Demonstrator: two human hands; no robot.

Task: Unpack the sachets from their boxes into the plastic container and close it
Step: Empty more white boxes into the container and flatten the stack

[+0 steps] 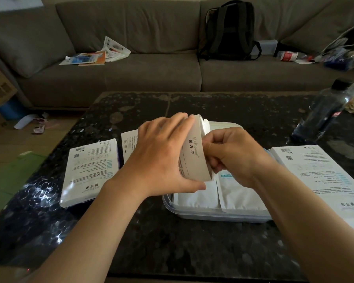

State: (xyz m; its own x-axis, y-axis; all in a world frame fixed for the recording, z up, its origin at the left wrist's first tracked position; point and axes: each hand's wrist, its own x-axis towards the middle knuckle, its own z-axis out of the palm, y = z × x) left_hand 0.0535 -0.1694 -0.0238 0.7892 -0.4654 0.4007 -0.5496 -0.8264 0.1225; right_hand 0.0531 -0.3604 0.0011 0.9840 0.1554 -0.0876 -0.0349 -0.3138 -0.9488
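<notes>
A: Main item? Quick.

B: White flat cardboard box with "MxFlower" print [193, 152], held on edge, above the clear rectangular plastic container [213, 216] on the dark speckled stone table [172, 242].

A: Hands?

B: Left hand [161, 158] wrapped round the box, fingers over the top edge, thumb under the bottom corner. Right hand [231, 154] pinched narrow on white sachets [205, 124] poking out of the box's right side; exact grip partly hidden by the box.

A: In the container?

B: Two white flat sachets lying side by side [239, 196], the right one slightly over the left one's edge. Container sits open; a white lid-like edge [225, 124] shows behind the hands, can't tell if it's the lid.

A: Other boxes?

B: One white printed box flat on the table [90, 172], left of the hands. Another [129, 146] just beside it, mostly hidden by the left hand. A third flat box [319, 180] right of the container, touching or nearly so.

A: Beyond?

B: Dark plastic bottle with black cap [323, 115], far right of table. Grey-brown fabric sofa [131, 74] behind, black backpack [229, 31] on it, loose papers [96, 55] on its left seat.
</notes>
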